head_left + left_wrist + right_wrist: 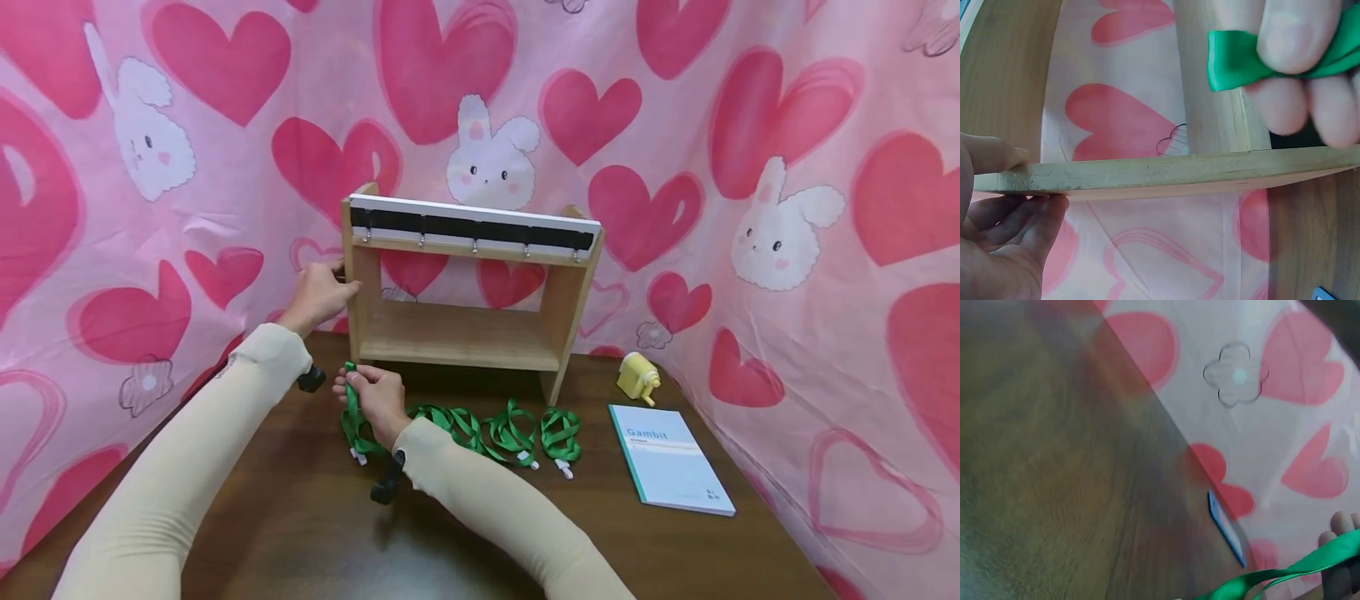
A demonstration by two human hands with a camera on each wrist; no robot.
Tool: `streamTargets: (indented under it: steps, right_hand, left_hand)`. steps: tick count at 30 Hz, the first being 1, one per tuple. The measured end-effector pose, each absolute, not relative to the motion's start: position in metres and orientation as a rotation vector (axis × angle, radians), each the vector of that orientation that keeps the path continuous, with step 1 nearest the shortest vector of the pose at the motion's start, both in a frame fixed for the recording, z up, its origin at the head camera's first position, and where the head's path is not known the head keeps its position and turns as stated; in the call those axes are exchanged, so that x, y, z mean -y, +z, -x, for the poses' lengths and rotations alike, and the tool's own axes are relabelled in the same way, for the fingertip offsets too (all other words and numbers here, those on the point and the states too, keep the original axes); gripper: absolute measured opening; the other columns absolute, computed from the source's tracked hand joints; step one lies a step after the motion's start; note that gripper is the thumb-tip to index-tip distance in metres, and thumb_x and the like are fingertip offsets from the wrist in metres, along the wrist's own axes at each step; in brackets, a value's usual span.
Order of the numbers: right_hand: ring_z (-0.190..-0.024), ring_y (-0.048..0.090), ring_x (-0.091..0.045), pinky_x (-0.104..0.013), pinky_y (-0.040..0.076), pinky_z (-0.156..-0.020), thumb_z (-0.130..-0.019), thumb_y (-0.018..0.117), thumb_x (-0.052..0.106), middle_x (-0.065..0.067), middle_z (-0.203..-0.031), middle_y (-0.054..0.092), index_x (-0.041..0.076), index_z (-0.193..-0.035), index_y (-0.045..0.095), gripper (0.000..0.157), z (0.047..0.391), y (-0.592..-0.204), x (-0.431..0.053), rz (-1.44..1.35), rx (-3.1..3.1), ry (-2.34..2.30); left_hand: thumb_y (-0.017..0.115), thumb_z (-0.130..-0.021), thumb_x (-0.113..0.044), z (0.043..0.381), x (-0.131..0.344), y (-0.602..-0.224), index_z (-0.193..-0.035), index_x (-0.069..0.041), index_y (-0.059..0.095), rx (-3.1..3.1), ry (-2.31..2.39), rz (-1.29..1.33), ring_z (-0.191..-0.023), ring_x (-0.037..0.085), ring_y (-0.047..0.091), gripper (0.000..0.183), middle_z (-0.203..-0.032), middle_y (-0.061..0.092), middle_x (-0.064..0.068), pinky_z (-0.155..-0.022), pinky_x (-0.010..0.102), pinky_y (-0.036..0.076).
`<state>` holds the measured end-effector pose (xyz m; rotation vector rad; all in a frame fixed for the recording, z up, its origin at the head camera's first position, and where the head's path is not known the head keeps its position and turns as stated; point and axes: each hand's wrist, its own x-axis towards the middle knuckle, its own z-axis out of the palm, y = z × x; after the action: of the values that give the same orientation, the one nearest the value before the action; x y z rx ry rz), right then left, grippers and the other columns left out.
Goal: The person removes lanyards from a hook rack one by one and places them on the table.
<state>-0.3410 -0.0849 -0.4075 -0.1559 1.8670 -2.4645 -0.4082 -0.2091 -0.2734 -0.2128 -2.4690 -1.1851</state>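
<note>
My left hand (318, 293) holds the left side panel of a small wooden rack (461, 333); in the left wrist view, the thumb and fingers lie on opposite faces of that panel (1147, 175). Lower and to the right, my right hand (377, 402) pinches a green lanyard (351, 412) between thumb and fingers. The strap's folded end (1232, 60) sticks out past the thumb, and its white clip (359, 457) hangs low near the tabletop. Several more green lanyards (561, 435) lie coiled before the rack. Along the rack's top bar runs a black strip (450, 227) with several metal hooks.
On the right of the brown table (300, 517) lie a white-and-blue Gambit book (671, 458) and a small yellow object (638, 377). A flat blue-edged item (1227, 530) lies near the table edge. Pink heart-patterned cloth (825, 350) hangs around the table.
</note>
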Motion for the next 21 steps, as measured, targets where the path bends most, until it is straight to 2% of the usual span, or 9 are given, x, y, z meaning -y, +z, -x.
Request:
streamTargets:
  steps: [4, 7, 10, 14, 17, 21]
  right_hand:
    - [-0.083, 0.079, -0.026, -0.042, 0.063, -0.082, -0.093, 0.069, 0.005, -0.019, -0.097, 0.079, -0.002, -0.103, 0.078, 0.015, 0.351, -0.420, 0.087, 0.130, -1.844, -2.593]
    - [-0.081, 0.078, -0.025, -0.044, 0.063, -0.083, -0.092, 0.069, 0.002, -0.019, -0.096, 0.079, -0.002, -0.104, 0.077, 0.015, 0.359, -0.429, 0.087, 0.107, -1.857, -2.648]
    - [-0.082, 0.078, -0.029, -0.049, 0.062, -0.086, -0.092, 0.069, 0.002, -0.018, -0.093, 0.079, 0.000, -0.100, 0.078, 0.013, 0.364, -0.437, 0.086, 0.052, -1.902, -2.666]
    - [-0.085, 0.078, -0.032, -0.044, 0.063, -0.083, -0.093, 0.068, 0.003, -0.015, -0.090, 0.079, 0.003, -0.098, 0.079, 0.012, 0.366, -0.447, 0.084, 0.000, -1.996, -2.625]
    - [-0.082, 0.079, -0.028, -0.038, 0.065, -0.078, -0.093, 0.067, 0.003, -0.014, -0.089, 0.080, 0.004, -0.097, 0.079, 0.012, 0.367, -0.453, 0.083, -0.035, -2.054, -2.591]
    - [-0.081, 0.079, -0.026, -0.036, 0.065, -0.075, -0.093, 0.068, 0.003, -0.012, -0.087, 0.080, 0.006, -0.097, 0.079, 0.012, 0.369, -0.460, 0.082, -0.065, -2.091, -2.568]
  left_hand:
    - [0.066, -0.097, -0.016, 0.408, 0.208, -0.273, -0.147, 0.001, 0.050, 2.475, -1.211, 0.214, -0.118, 0.046, 0.065, 0.056, -0.138, 0.061, 0.029, -0.098, 0.054, 0.055]
    - [0.067, -0.097, -0.017, 0.409, 0.209, -0.274, -0.147, 0.001, 0.050, 2.471, -1.227, 0.209, -0.119, 0.047, 0.064, 0.056, -0.138, 0.060, 0.030, -0.098, 0.055, 0.055]
    - [0.066, -0.097, -0.017, 0.410, 0.210, -0.275, -0.147, 0.002, 0.049, 2.471, -1.230, 0.213, -0.120, 0.047, 0.064, 0.057, -0.139, 0.059, 0.030, -0.097, 0.055, 0.055]
    - [0.065, -0.097, -0.017, 0.410, 0.211, -0.277, -0.148, 0.002, 0.048, 2.472, -1.244, 0.222, -0.120, 0.048, 0.064, 0.057, -0.140, 0.059, 0.030, -0.097, 0.055, 0.055]
    - [0.065, -0.097, -0.017, 0.410, 0.211, -0.278, -0.147, 0.003, 0.049, 2.465, -1.256, 0.228, -0.120, 0.047, 0.064, 0.056, -0.139, 0.059, 0.030, -0.097, 0.055, 0.056]
    - [0.066, -0.097, -0.017, 0.411, 0.210, -0.278, -0.147, 0.002, 0.049, 2.459, -1.253, 0.227, -0.119, 0.047, 0.064, 0.056, -0.138, 0.060, 0.030, -0.097, 0.055, 0.056]
